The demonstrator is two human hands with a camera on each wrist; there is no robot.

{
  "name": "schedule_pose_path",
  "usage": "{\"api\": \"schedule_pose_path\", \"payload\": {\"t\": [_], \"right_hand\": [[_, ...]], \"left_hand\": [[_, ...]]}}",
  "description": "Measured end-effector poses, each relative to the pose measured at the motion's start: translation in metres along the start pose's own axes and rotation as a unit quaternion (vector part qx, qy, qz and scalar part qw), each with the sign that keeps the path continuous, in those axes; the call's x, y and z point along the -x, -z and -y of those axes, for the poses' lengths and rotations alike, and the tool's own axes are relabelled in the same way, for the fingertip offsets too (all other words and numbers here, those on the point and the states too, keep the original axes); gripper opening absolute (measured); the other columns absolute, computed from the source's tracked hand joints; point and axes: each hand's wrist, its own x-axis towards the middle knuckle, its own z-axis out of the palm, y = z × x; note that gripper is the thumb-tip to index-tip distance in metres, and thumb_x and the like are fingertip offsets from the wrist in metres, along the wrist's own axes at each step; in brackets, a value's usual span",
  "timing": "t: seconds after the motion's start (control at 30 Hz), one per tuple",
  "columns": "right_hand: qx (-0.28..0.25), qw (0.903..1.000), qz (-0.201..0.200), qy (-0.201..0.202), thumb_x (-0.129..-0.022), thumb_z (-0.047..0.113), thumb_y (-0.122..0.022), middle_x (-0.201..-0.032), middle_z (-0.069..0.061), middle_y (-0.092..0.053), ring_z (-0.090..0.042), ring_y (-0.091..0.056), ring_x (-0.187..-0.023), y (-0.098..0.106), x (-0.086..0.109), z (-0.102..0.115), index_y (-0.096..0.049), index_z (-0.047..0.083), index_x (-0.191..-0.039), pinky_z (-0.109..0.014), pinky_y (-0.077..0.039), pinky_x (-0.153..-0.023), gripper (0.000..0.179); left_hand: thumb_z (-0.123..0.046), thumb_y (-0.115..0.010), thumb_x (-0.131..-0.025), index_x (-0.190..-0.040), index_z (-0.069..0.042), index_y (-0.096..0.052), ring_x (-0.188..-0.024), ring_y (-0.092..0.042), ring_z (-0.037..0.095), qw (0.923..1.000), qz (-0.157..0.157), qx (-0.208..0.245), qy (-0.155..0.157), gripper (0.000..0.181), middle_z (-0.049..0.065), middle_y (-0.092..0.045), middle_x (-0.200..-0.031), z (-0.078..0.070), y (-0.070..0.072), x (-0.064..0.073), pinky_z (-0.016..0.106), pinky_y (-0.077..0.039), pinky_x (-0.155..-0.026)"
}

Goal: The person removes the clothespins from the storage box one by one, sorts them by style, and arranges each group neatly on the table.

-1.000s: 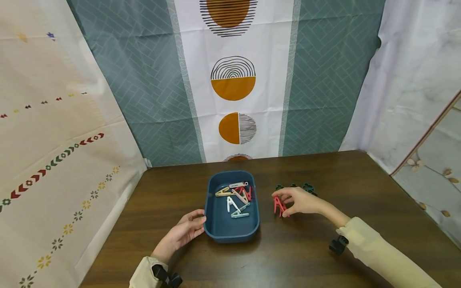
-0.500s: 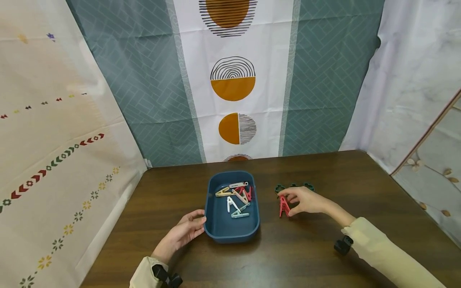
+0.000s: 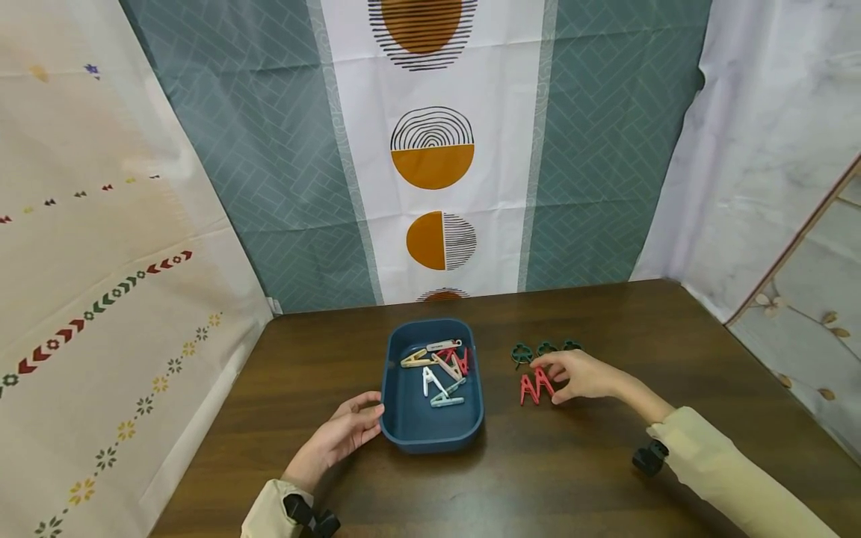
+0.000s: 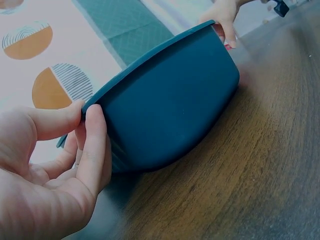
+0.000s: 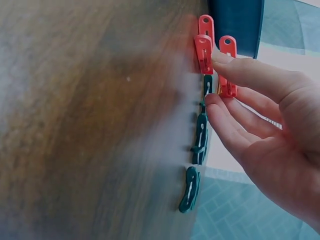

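Note:
In the head view, the left hand (image 3: 346,432) holds the near-left wall of a dark blue plastic bin (image 3: 430,447). The left wrist view shows the thumb and a finger pinching the bin's rim (image 4: 150,55). Over to the bin's right, the right hand (image 3: 581,375) holds a red clothespin (image 3: 543,379) between thumb and fingertips. A second red clothespin (image 3: 528,389) sits just left of it on the table. The right wrist view shows the thumb at the end of a red clothespin leg (image 5: 204,54); the fingers partly hide another leg (image 5: 227,47).
Inside the bin lie several clothespins: white (image 3: 433,381), yellow (image 3: 415,359), pale blue (image 3: 447,396), beige (image 3: 446,367) and red (image 3: 464,362). Three green clips (image 3: 522,354) stand in a row behind the right hand. Fabric curtains (image 3: 296,187) hang behind the wooden table (image 3: 323,336).
The right hand has shifted a little to the right. The two red clothespins, which overlapped half a second ago, now stand side by side. The left hand keeps its hold on the bin.

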Motion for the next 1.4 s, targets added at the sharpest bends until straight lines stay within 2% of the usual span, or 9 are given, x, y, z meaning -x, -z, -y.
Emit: {"api": "schedule_pose_path", "payload": {"t": [0.2,0.33,0.6,0.83,1.13,1.4], "right_hand": [[-0.007,0.9999,0.014,0.000,-0.073,0.013,-0.076,-0.126,-0.019,-0.052,-0.033,-0.058,-0.104,-0.0011,0.0015,-0.0043,-0.045,0.001,-0.131,-0.034,-0.054,-0.080,0.066],[-0.009,0.9999,0.013,-0.004,-0.072,0.013,-0.076,-0.123,-0.020,-0.053,-0.033,-0.059,-0.103,-0.0018,0.0019,-0.0050,-0.046,0.001,-0.130,-0.034,-0.054,-0.079,0.066],[0.016,0.9998,0.011,-0.005,-0.071,0.015,-0.078,-0.117,-0.017,-0.056,-0.030,-0.061,-0.099,-0.0045,0.0007,-0.0058,-0.048,0.003,-0.129,-0.032,-0.054,-0.078,0.066],[0.013,0.9999,0.008,-0.001,-0.070,0.013,-0.078,-0.116,-0.019,-0.055,-0.033,-0.060,-0.099,-0.0027,0.0002,-0.0063,-0.048,0.000,-0.128,-0.035,-0.055,-0.076,0.066],[0.024,0.9997,-0.003,0.003,-0.070,0.016,-0.079,-0.113,-0.015,-0.057,-0.029,-0.059,-0.097,-0.0025,-0.0008,-0.0088,-0.049,0.002,-0.126,-0.032,-0.054,-0.078,0.065],[0.030,0.9994,-0.007,0.015,-0.072,0.020,-0.077,-0.119,-0.016,-0.057,-0.026,-0.059,-0.094,0.0029,0.0004,-0.0044,-0.050,0.001,-0.126,-0.035,-0.053,-0.078,0.063]], "left_hand": [[-0.008,-0.049,-0.094,-0.119,-0.007,-0.037,-0.074,-0.061,0.004,0.9999,-0.008,0.000,0.006,0.029,-0.003,-0.058,-0.086,0.0018,0.0006,-0.0004,0.017,-0.052,-0.072],[-0.008,-0.050,-0.093,-0.119,-0.007,-0.038,-0.073,-0.060,0.004,0.9998,-0.019,-0.005,0.006,0.028,-0.004,-0.057,-0.085,0.0019,0.0004,-0.0007,0.017,-0.052,-0.072],[-0.008,-0.049,-0.093,-0.117,-0.008,-0.039,-0.074,-0.061,0.004,0.9999,-0.006,0.007,0.007,0.026,-0.003,-0.059,-0.085,0.0014,0.0006,0.0005,0.017,-0.052,-0.073],[-0.007,-0.047,-0.094,-0.121,-0.005,-0.036,-0.074,-0.061,0.004,1.0000,-0.007,0.004,0.004,0.029,-0.004,-0.059,-0.085,0.0007,-0.0006,-0.0005,0.017,-0.052,-0.073],[-0.008,-0.049,-0.093,-0.121,-0.005,-0.036,-0.073,-0.062,0.004,0.9999,-0.012,0.003,0.006,0.031,-0.004,-0.060,-0.085,0.0011,-0.0001,-0.0006,0.018,-0.052,-0.073],[-0.009,-0.050,-0.093,-0.122,-0.005,-0.035,-0.073,-0.061,0.004,0.9998,-0.016,-0.003,0.007,0.033,-0.004,-0.058,-0.085,0.0019,0.0001,-0.0009,0.017,-0.052,-0.072]]}}
